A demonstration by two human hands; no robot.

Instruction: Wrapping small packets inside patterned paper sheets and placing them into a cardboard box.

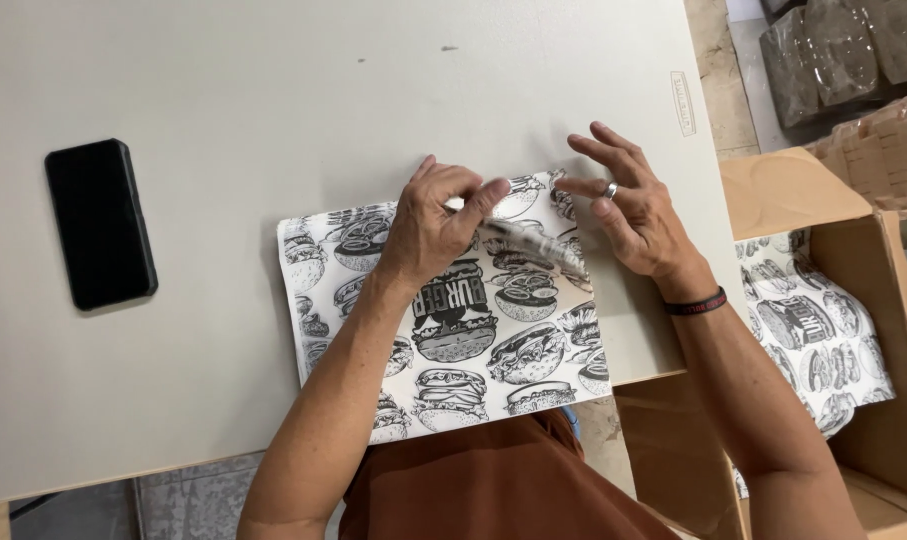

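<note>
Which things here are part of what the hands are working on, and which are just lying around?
In hand:
- printed paper sheet, its top edge being folded
- left hand
- right hand

Lying about:
- black phone on table
- cardboard box holding similar printed sheets

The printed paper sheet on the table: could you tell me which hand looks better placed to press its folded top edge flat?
Probably the left hand: it already rests on the printed sheet, fingertips pinching the fold at its top edge. The right hand hovers at the sheet's corner with fingers spread, barely touching.
</note>
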